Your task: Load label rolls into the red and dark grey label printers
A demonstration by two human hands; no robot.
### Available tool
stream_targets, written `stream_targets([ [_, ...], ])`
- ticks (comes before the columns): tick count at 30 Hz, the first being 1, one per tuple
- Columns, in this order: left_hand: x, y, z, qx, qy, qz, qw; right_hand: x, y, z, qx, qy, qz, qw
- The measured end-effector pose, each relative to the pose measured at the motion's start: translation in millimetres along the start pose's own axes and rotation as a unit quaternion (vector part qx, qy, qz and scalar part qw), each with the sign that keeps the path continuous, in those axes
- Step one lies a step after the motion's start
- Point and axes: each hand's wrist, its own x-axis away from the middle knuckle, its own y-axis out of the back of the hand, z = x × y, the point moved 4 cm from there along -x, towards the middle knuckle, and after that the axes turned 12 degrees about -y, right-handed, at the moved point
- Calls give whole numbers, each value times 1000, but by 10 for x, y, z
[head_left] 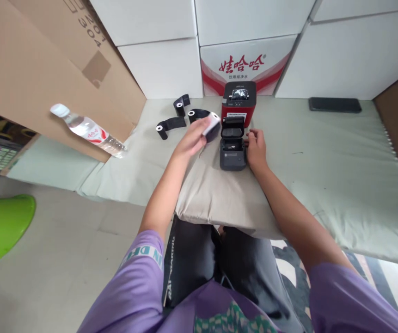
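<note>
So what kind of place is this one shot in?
Probably a stockroom or an informal home packing corner, not a proper workstation: stacked white cartons line the wall, a small label printer sits open on a cloth-covered mat, and spare black rolls lie nearby.

A: Room right of the printer (232, 147)?
B: Yes, bare mat (323, 152) out to the keyboard (334, 105).
A: Left?
B: Rolls (170, 126) crowd it (bottle (89, 131) farther out); the red box (238, 102) blocks behind.
</note>
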Motion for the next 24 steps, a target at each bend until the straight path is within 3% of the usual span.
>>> stream_targets([
  [4,-178,-498,-144,-136,-10,192,972,1,-2,-5,-12,-4,-1,1000],
  [7,-174,-724,-121,-253,-21,254,933,-2,0,-17,-10,-11,-2,1000],
  [12,-21,-751,-71,-337,-53,225,913,7,-9,5,-12,8,3,1000],
  [20,33,-709,-139,-309,-40,216,925,-15,-28,-24,-20,-3,12,1000],
  [24,40,-610,-122,-276,-40,253,926,-24,-25,-64,-27,-7,26,999],
])
